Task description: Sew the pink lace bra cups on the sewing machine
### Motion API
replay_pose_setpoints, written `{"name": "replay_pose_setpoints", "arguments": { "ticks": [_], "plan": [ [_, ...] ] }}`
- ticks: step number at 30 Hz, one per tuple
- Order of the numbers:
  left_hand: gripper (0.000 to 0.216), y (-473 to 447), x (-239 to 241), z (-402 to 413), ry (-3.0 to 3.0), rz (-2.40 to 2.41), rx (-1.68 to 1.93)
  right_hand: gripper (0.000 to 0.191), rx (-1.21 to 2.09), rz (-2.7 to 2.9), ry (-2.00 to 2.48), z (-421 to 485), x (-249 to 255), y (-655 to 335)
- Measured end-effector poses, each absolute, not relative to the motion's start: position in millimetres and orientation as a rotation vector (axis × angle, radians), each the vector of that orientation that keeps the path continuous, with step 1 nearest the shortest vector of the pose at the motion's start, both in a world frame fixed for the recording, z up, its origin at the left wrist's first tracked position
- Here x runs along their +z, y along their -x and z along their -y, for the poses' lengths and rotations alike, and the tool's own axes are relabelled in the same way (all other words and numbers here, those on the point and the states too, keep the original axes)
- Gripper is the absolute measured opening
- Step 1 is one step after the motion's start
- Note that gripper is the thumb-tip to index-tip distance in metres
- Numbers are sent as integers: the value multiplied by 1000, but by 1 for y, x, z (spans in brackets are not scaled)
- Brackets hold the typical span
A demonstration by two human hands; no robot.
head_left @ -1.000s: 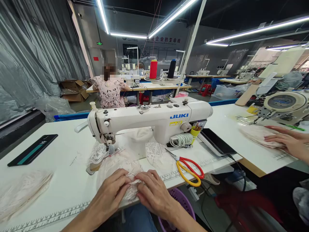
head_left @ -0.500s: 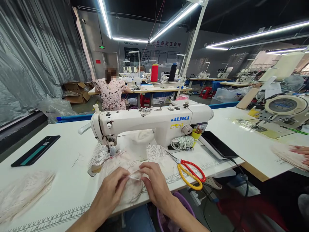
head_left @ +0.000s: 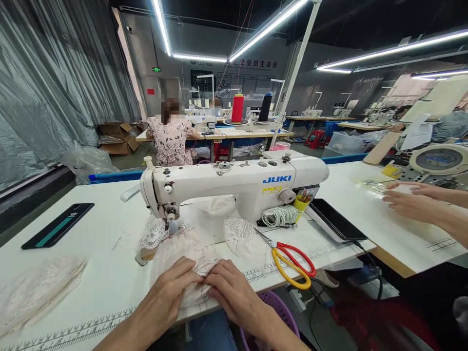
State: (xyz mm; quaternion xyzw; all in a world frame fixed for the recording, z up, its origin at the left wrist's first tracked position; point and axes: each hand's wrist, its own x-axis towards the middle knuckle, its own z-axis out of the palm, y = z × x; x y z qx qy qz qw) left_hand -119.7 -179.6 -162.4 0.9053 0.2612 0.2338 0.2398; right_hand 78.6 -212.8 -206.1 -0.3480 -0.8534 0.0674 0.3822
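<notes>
Head view, only cam. Left hand (head_left: 171, 287) and right hand (head_left: 230, 290) sit low centre of frame, fingertips meeting over a lace piece (head_left: 190, 254). Both hands are pinched onto it, thumbs tucked under the fabric edge; neither is loose.

The lace piece lies on the white table (head_left: 91, 273) at the front edge, just below the needle end of the sewing machine (head_left: 234, 187). Its far edge runs up toward the presser foot; can't tell if it's under the foot.

Handling, judged: the lace is light, soft and floppy w/ no stiffness, open-weave so it snags and stretches easily. Best held at the edge/seam w/ fingertips of both hands and kept flat on the table, not by the middle.

Around it:
- another lace bit (head_left: 243, 236) right of centre, next to the scissors (head_left: 292, 261) w/ red and yellow handles
- coil of white cord (head_left: 280, 214) under the machine arm
- stack of lace (head_left: 36, 290) lower left
- dark phone (head_left: 58, 231) mid left
- purple basket (head_left: 278, 309) below the table edge

Right edge of frame: a co-worker's hands (head_left: 409, 202) on the next table. Upper centre bkgd: a seated person (head_left: 170, 139) and a red thread cone (head_left: 237, 107).
</notes>
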Motion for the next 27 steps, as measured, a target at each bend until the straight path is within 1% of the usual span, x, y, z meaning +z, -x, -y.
{"name": "replay_pose_setpoints", "arguments": {
  "ticks": [3, 8, 12, 16, 20, 23, 27],
  "plan": [
    [38, 120, -161, 185, -2502, -768, 628, 13, 231, 2135, 892, 211, -206, -81],
    [24, 119, -169, 193, -2603, -860, 720, 14, 179, 2115, 966, 208, -208, -78],
    [14, 114, -174, 188, -2493, -891, 690, 18, 149, 2090, 955, 204, -207, -74],
    [22, 114, -171, 178, -2383, -962, 717, 17, 67, 1916, 972, 208, -202, -75],
    [19, 117, -168, 172, -2274, -1095, 712, 5, -66, 2104, 939, 216, -203, -78],
    [21, 118, -169, 173, -2358, -938, 800, 8, -73, 2235, 1004, 217, -210, -77],
    [31, 118, -168, 174, -2516, -694, 746, 16, 23, 2242, 989, 213, -211, -77]
  ]
}}
